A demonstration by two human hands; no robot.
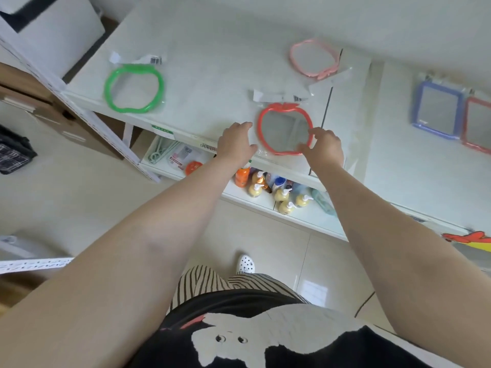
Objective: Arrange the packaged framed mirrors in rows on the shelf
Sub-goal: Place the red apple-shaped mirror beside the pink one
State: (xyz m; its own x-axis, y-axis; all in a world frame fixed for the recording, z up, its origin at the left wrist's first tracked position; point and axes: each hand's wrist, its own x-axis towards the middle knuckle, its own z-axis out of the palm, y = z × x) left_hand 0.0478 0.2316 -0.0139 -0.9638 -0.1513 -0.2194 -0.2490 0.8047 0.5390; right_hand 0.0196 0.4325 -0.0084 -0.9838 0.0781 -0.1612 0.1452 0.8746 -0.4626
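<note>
Left hand (235,140) open-fingered beside, right hand (325,147) pinching lower right rim of red apple-shaped plastic-framed mirror in clear packaging (284,128) near front edge of white shelf (212,49), risking slip off edge if nudged forward.

At three o'clock the red square mirror (478,126) is cut by the edge; barcode labels (156,60) are too blurred to read; the right hand (322,147) hides its fingertips.
</note>
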